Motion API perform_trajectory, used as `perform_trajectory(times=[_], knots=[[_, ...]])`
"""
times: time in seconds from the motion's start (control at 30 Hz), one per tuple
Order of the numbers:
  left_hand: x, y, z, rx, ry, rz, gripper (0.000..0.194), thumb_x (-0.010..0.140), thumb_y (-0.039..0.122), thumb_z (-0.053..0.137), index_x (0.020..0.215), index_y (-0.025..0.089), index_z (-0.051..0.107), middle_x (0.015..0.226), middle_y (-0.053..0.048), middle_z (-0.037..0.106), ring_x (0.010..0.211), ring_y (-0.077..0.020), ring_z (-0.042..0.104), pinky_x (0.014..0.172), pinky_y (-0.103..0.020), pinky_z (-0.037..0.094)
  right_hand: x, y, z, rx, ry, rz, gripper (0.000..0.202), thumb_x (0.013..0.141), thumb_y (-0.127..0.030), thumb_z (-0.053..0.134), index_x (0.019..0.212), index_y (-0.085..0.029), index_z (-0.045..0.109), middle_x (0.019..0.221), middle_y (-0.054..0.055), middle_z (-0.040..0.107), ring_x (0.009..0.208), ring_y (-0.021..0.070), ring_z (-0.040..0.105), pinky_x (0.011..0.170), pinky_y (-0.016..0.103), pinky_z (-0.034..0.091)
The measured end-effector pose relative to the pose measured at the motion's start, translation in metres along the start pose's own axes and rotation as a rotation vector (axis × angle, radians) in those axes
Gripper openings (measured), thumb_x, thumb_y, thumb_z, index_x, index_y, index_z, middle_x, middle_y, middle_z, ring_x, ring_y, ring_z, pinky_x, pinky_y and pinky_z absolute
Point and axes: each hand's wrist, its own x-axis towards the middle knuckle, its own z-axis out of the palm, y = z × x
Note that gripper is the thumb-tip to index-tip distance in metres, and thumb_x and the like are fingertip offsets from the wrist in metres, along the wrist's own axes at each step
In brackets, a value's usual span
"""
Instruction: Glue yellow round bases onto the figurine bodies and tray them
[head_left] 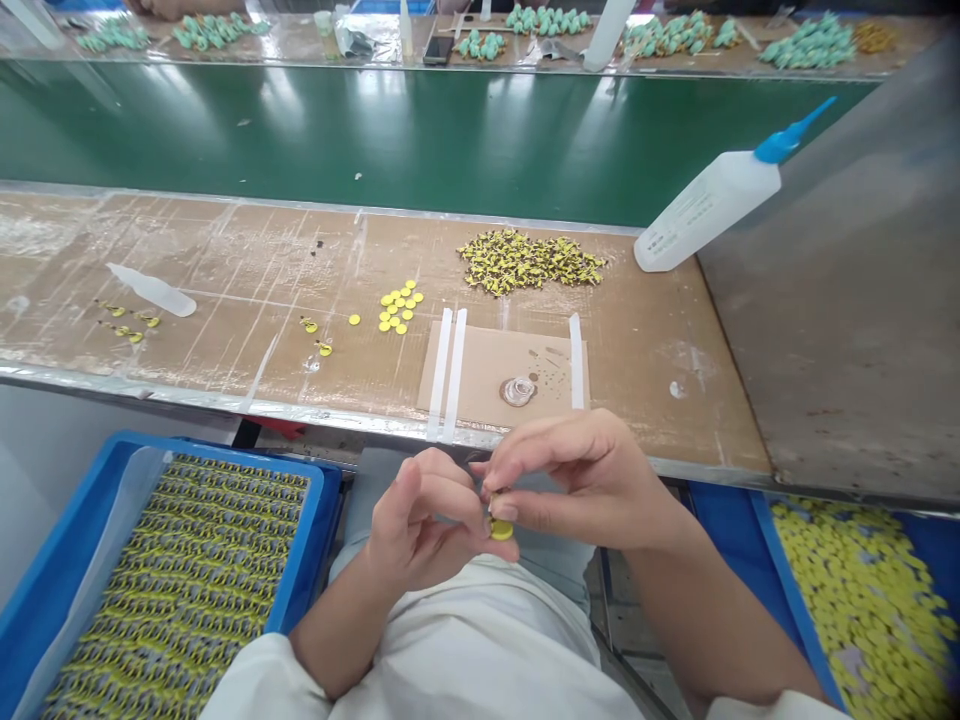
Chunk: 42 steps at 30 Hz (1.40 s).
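Observation:
Close in front of my body, my left hand (435, 515) holds a yellow disc (501, 530) on its fingertips. My right hand (570, 480) meets it from the other side, thumb and forefinger pinched over the disc on a tiny part mostly hidden by the fingers. Beyond the hands lies a cardboard piece (487, 370) held by white tape strips, with a whitish smear of glue (518, 391) on it. Loose yellow discs (397, 308) and a heap of small yellow-and-black pieces (529, 262) lie farther back on the bench.
A white bottle with a blue nozzle (709, 210) leans by a metal panel (840, 280). At left are a small clear bottle (154, 292) and several assembled pieces (135, 320). Blue trays (322, 520) flank me, the right one holding yellow discs (862, 600). A green belt (315, 140) runs behind.

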Motion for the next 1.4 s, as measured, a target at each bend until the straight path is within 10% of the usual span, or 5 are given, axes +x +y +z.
perform_trajectory(times=[0.27,0.57,1.4], knots=[[0.013,-0.005,0.004,0.107,-0.072,0.225,0.090,0.079,0.015,0.084,0.156,0.019,0.037,0.065,0.006,0.069,0.055,-0.0084,0.060,0.062,-0.021,0.053,0.001,0.001,0.001,0.007,0.032,0.018,0.013,0.085,-0.015,0.083,0.097,-0.019,0.081,0.087,0.006,0.077,0.077,0.0191,0.074,0.076,0.026,0.064],[0.013,-0.008,0.003,0.113,-0.035,0.229,0.088,0.078,0.019,0.086,0.154,0.022,0.041,0.064,0.007,0.067,0.058,-0.0095,0.059,0.064,-0.022,0.054,0.000,0.008,0.014,0.113,0.283,0.087,0.018,0.071,-0.025,0.096,0.077,-0.018,0.080,0.074,0.007,0.075,0.066,0.0209,0.075,0.063,0.023,0.064],[0.011,-0.008,0.002,0.072,-0.022,0.205,0.089,0.076,0.020,0.087,0.153,0.021,0.042,0.067,0.006,0.066,0.062,-0.0103,0.064,0.066,-0.020,0.058,-0.003,0.003,0.019,0.120,0.253,0.063,0.019,0.078,-0.012,0.087,0.094,-0.020,0.082,0.079,0.006,0.075,0.066,0.0173,0.072,0.063,0.021,0.063]])
